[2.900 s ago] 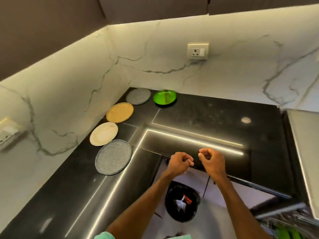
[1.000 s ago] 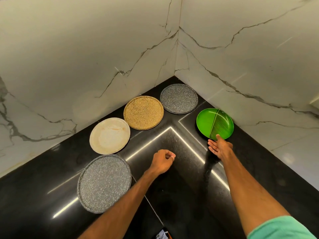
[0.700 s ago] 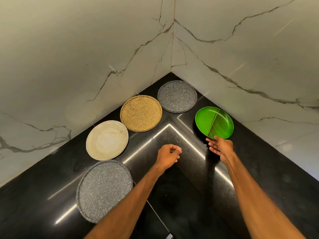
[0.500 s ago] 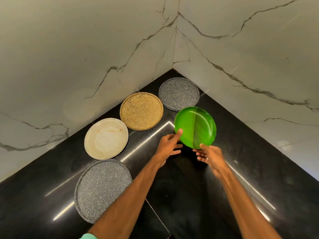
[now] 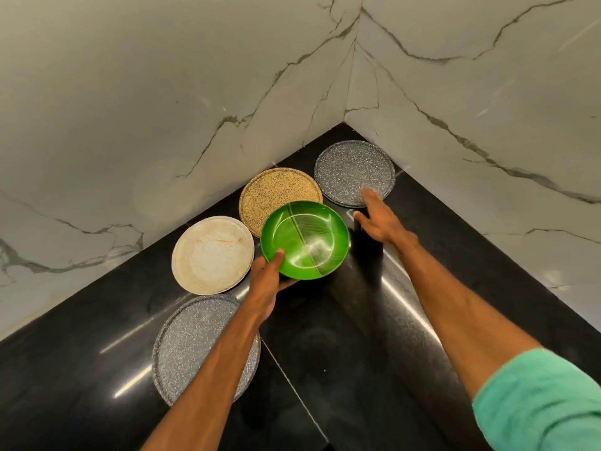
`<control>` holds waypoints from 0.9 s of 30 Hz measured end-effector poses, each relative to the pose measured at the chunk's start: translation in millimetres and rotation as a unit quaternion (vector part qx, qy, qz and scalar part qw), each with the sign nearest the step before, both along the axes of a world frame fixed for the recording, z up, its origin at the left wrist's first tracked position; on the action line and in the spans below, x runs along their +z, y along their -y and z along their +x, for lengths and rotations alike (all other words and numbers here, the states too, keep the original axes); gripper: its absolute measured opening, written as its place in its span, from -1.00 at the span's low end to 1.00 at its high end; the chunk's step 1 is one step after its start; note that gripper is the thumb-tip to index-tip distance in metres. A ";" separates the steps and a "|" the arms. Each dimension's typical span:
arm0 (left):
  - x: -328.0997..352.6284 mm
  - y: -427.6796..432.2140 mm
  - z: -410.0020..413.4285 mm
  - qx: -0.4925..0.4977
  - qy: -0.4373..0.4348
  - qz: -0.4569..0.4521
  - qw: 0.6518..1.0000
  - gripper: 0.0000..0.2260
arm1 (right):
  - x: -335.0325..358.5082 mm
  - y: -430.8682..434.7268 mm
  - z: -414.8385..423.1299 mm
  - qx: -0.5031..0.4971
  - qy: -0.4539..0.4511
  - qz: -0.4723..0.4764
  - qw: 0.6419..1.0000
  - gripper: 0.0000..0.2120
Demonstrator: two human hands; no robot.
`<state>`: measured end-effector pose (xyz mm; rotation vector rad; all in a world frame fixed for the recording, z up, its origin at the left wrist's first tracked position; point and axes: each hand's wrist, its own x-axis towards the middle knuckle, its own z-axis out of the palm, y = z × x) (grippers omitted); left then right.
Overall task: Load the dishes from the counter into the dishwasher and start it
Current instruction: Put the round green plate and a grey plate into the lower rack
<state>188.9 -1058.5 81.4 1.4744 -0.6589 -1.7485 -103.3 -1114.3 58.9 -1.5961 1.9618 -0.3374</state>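
My left hand (image 5: 270, 275) holds the green plate (image 5: 305, 239) by its near-left rim, thumb on top, lifted above the black counter (image 5: 422, 255). My right hand (image 5: 380, 216) is open, fingers stretched toward the near edge of the far grey speckled plate (image 5: 354, 170) in the corner. A tan speckled plate (image 5: 276, 190) lies partly behind the green one. A white plate (image 5: 211, 255) lies left of it. A second grey speckled plate (image 5: 192, 343) sits nearest, partly under my left forearm.
Marble walls (image 5: 195, 92) meet in a corner right behind the plates. Bare black counter stretches to the right and toward me. The dishwasher is out of view.
The green plate passed from my right hand to my left and moved left, over the tan plate. My right hand let go and reached out to the far grey plate.
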 end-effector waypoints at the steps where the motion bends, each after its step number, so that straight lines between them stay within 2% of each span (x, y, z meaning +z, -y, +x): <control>1: -0.9 -0.5 2.2 0.002 0.004 0.001 1.000 -0.76 | -5.5 6.1 0.8 0.029 -0.033 0.024 0.999 -0.32; 3: -3.2 -1.9 4.4 0.006 0.011 0.005 1.000 -0.73 | -17.3 6.1 5.8 0.059 -0.090 0.054 0.993 -0.29; 6: -6.0 -4.5 3.9 0.007 0.003 0.015 1.000 -0.76 | -22.7 -19.0 16.4 0.035 -0.117 0.015 0.992 -0.32; 8: -6.9 -7.3 0.8 0.010 -0.009 0.023 1.000 -0.82 | -20.8 -49.4 24.6 -0.008 -0.101 -0.032 0.994 -0.44; 11: -5.7 -12.6 -6.5 0.004 -0.017 0.034 0.999 -0.84 | -17.7 -106.8 35.9 -0.082 -0.087 -0.124 0.985 -0.73; 15: -6.0 -26.6 -15.0 -0.016 -0.012 0.045 0.999 -0.74 | -15.2 -175.0 41.8 -0.141 -0.104 -0.092 0.980 -0.84; 17: -5.1 -35.7 -18.3 -0.029 -0.011 0.050 0.998 -0.71 | -12.3 -195.9 39.0 -0.202 -0.103 -0.094 0.969 -0.91; 19: -3.4 -45.6 -20.1 -0.040 -0.011 0.056 0.998 -0.74 | -6.4 -205.9 35.1 -0.296 -0.084 -0.077 0.948 -0.67; 21: 1.2 -56.7 -20.8 -0.044 -0.009 0.059 0.997 -0.80 | 2.4 -207.1 29.2 -0.379 -0.042 -0.012 0.924 -0.50; 25: 9.6 -78.0 -14.4 -0.048 -0.008 0.069 0.996 -0.75 | 7.2 -206.8 19.0 -0.432 0.031 0.087 0.897 -0.48; 27: 15.2 -88.0 -9.4 -0.049 -0.010 0.075 0.996 -0.75 | 8.2 -214.1 17.5 -0.444 0.065 0.099 0.888 -0.62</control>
